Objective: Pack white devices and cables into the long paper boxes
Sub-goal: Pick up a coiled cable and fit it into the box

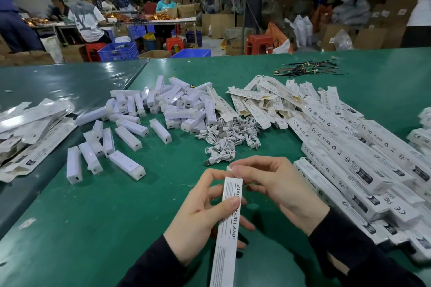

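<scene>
My left hand (200, 214) grips a long white paper box (226, 235) printed "SMART SENSOR LAMP", held lengthwise over the green table (116, 228). My right hand (275, 184) pinches the flap at the box's far end. Whether anything is inside the box is hidden. White devices (163, 109) lie in a loose pile beyond my hands, with more scattered to the left. A heap of coiled white cables (228, 140) lies just past my fingers.
Filled long boxes (349, 158) are stacked along the right. Flat unfolded boxes (263, 98) lie at the back right, and another flat pile (30, 123) is at the left. Dark wires (305, 70) lie at the far edge. People sit working at a distant table.
</scene>
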The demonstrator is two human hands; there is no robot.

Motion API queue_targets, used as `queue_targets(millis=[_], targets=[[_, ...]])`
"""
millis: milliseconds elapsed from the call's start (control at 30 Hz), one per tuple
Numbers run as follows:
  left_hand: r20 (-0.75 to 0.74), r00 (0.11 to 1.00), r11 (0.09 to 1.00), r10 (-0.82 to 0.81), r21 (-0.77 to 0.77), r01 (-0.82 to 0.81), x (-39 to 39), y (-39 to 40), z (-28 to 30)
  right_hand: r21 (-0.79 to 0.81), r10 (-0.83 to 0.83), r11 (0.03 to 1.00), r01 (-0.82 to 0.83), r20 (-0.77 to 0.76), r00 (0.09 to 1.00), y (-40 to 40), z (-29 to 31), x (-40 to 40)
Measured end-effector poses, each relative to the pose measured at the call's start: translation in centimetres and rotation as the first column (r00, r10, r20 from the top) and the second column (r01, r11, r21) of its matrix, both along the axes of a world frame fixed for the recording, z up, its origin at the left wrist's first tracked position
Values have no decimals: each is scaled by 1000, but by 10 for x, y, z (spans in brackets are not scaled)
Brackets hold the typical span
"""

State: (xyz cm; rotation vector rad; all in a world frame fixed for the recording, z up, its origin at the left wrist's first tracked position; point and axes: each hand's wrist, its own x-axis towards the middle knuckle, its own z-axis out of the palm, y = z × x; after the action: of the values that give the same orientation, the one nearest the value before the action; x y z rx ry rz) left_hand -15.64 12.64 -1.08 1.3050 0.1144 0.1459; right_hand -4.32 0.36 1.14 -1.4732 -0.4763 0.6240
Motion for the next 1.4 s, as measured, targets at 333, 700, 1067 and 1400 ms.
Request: queue_targets(millis=[333, 700, 1067, 1400], targets=[[-5, 1000, 1000, 26, -2, -26, 1, 2, -3, -2, 42, 999, -42, -83, 996, 4, -6, -5], [-1, 998, 995, 67, -79, -66, -1, 3, -2, -8, 49, 999, -49, 168, 985, 3, -7, -8], [67, 963, 966, 260, -32, -258, 3, 5, -1, 2, 26, 1000, -26, 85, 996, 11, -18, -12], [141, 839, 848, 526, -160, -505, 5, 22, 3, 37, 221, 975, -218, -152, 963, 8, 2, -21]])
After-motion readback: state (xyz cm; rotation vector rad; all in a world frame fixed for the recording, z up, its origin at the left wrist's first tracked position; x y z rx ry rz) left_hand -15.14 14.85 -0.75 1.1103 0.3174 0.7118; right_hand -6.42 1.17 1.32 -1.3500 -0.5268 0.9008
